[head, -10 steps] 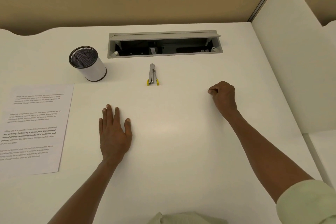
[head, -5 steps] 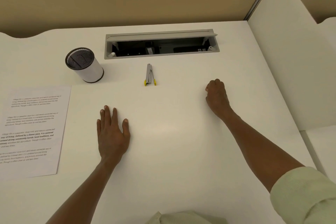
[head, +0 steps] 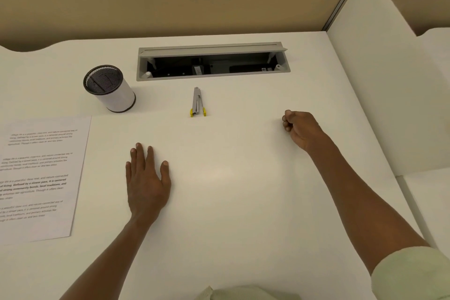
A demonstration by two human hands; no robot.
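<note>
A large blank white sheet (head: 219, 178) lies flat on the middle of the desk. My left hand (head: 146, 178) rests on it palm down with its fingers straight. My right hand (head: 302, 129) sits curled in a fist at the sheet's far right corner, knuckles up. Nothing shows inside the fist, and I cannot see whether its fingertips pinch the paper edge. A small metal stapler with yellow tabs (head: 197, 103) lies just beyond the sheet's far edge, apart from both hands.
A printed page (head: 41, 178) lies at the left. A mesh pen cup (head: 109, 87) stands behind it. An open grey cable tray (head: 211, 62) is set into the desk at the back. A white divider panel (head: 377, 80) borders the right side.
Both hands stay where they were. Only the view has shifted slightly.
</note>
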